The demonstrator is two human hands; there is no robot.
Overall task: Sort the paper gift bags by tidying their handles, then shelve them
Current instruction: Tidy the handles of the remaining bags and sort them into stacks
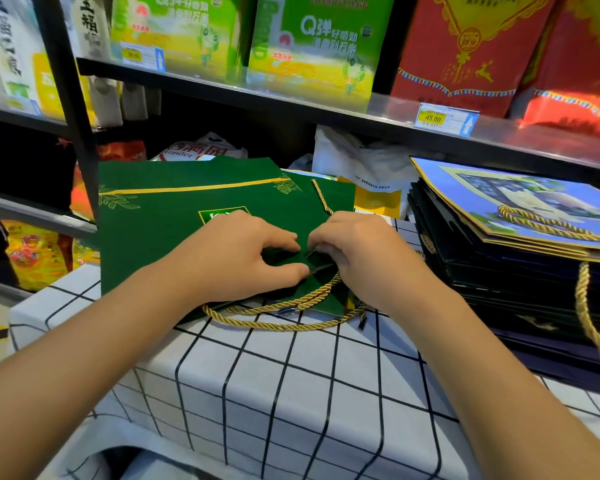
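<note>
Flat on the counter (291,393) toward its far edge, the light, crease-prone green gift bag (174,216) is pinched at its mouth by the left hand (243,251) and right hand (354,251), its limp gold cord handles (284,315) best taken near the eyelets

Shop: price tags (445,120) on shelves (291,98)

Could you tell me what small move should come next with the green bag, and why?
Probably tuck the gold rope handles into the green bag: both hands, left and right, work its mouth, yet the handles trail loose over the checked cloth.
</note>
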